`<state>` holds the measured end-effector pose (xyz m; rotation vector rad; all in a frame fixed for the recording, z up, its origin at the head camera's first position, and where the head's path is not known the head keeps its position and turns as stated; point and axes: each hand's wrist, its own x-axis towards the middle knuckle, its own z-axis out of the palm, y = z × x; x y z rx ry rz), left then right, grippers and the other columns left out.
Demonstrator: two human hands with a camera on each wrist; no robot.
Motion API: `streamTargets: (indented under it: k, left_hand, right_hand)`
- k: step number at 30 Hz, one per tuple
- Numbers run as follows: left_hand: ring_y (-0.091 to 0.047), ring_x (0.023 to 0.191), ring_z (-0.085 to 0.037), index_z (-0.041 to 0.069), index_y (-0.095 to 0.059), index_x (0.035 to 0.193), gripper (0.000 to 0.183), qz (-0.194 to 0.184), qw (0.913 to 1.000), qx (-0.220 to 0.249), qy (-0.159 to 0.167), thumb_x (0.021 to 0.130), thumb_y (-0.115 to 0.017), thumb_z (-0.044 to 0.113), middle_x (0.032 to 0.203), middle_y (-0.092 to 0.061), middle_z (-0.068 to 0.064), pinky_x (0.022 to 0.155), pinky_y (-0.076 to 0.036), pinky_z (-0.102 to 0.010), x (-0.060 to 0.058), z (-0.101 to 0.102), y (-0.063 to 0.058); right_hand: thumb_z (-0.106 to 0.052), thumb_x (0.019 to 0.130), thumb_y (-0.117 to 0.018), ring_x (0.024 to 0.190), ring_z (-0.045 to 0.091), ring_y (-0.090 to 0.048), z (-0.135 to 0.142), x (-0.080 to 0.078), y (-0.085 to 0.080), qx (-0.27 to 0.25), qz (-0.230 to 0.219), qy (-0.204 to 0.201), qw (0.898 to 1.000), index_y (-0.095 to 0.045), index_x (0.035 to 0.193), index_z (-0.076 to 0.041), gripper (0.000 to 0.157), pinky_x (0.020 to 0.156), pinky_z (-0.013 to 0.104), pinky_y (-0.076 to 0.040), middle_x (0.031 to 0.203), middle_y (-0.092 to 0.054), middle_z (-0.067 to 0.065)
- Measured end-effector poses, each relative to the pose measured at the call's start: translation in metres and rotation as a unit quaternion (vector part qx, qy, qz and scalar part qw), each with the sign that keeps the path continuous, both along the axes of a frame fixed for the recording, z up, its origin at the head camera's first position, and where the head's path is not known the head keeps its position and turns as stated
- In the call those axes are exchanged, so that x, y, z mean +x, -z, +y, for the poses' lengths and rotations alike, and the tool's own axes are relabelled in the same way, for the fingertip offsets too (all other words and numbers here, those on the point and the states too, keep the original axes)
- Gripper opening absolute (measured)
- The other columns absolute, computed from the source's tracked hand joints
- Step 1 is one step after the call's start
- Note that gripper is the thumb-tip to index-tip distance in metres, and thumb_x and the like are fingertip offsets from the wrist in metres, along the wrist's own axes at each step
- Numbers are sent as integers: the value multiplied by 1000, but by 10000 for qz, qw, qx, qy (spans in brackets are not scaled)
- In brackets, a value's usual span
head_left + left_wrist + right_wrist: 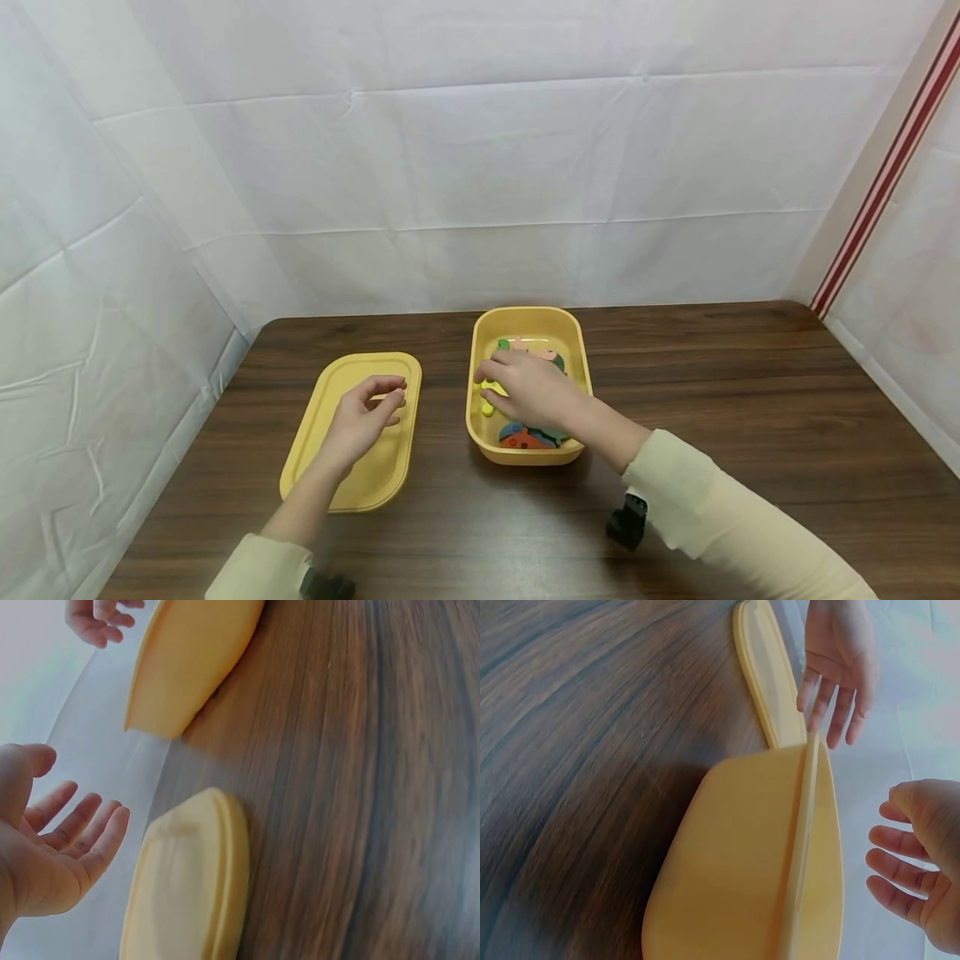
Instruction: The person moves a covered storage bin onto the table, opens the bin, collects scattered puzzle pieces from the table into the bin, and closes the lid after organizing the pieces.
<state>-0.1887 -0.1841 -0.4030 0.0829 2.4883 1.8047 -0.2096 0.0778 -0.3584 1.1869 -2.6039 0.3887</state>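
A yellow plastic box without its lid stands on the table, with several small colourful shapes inside it: red, blue, green, pink and yellow. My right hand hovers over the box opening, fingers loosely bent and nothing between them in the right wrist view. Part of the box's contents is hidden beneath that hand. To the left lies a flat yellow lid. Above the lid my left hand hangs in the air, its relaxed fingers holding nothing, as the left wrist view also shows.
The dark wooden table carries the box and lid, with a strip of bare wood between them. White cloth hangs behind the table and along both sides. A black wrist camera sits at the right sleeve.
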Motion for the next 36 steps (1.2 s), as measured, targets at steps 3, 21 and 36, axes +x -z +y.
streamTargets:
  k: [3, 21, 36]
  left_hand:
    - [-55, 110, -34, 0, -51, 123, 39, 57, 9999, -127, 30, 93, -54, 25, 126, -51, -18, 82, -54, -32, 2, -9, -3]
    - [-55, 111, -31, 4, -50, 128, 43, 217, 9915, -1284, -1, 94, -52, 31, 133, -48, -15, 83, -53, -32, 18, -56, -20]
    - [-50, 117, -35, 3, -47, 130, 52, 49, 9806, -1919, -405, 94, -48, 39, 134, -48, -19, 82, -53, -31, 20, -85, -21]
  right_hand:
    - [-21, 88, -61, 76, 9, -56, -6, 2, -2, -58, -43, -41, 10000, -65, 100, -15, 14, 89, 40, -48, 92, -62, -1]
    - [-26, 93, -54, 76, 9, -56, -49, 10, -16, -330, -809, 157, 9961, -63, 107, -11, 22, 66, 20, -47, 97, -61, 1]
    - [-28, 92, -52, 83, 12, -59, -77, 23, -13, -37, -1057, 440, 9934, -62, 114, -12, 28, 70, 21, -50, 103, -63, 3]
